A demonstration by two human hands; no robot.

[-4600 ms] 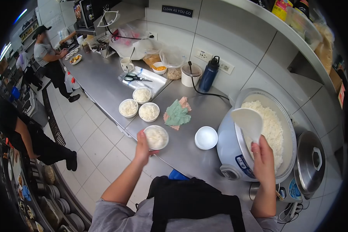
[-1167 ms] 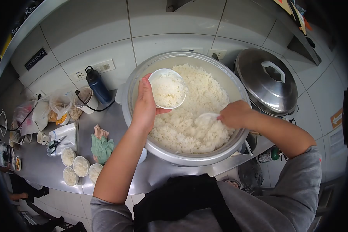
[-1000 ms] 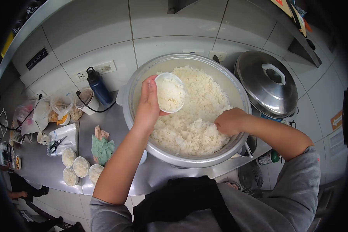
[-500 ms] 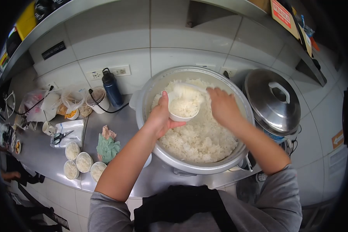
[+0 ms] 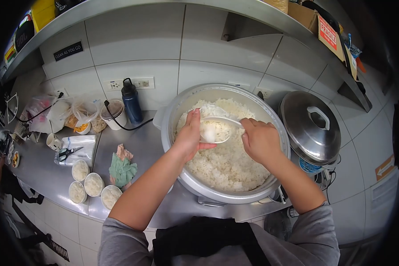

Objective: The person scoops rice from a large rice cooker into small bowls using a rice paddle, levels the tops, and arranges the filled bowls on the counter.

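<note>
A large round pot (image 5: pixel 166 133) of white rice (image 5: pixel 226 170) stands in front of me. Over the rice, my left hand (image 5: pixel 189 137) holds a small white cup (image 5: pixel 221 141) from its left side, thumb up and fingers beneath. Rice shows in the cup. My right hand (image 5: pixel 260 141) grips the handle of a white scoop (image 5: pixel 226 119), whose head lies over the cup's mouth. Several cups filled with rice (image 5: pixel 94 184) stand on the steel counter (image 5: pixel 106 155) at the left.
A lidded steel pot (image 5: pixel 310 128) stands right. On the left are a crumpled green cloth (image 5: pixel 122 169), scissors (image 5: pixel 66 153) on plastic bags, a blue bottle (image 5: pixel 131 103), a white tub (image 5: pixel 114 116) and food bags (image 5: pixel 85 111). A shelf (image 5: pixel 164 6) runs overhead.
The scoop has turned and now lies across the top of the cup. My right hand has shifted slightly down, and the camera view has moved a little.
</note>
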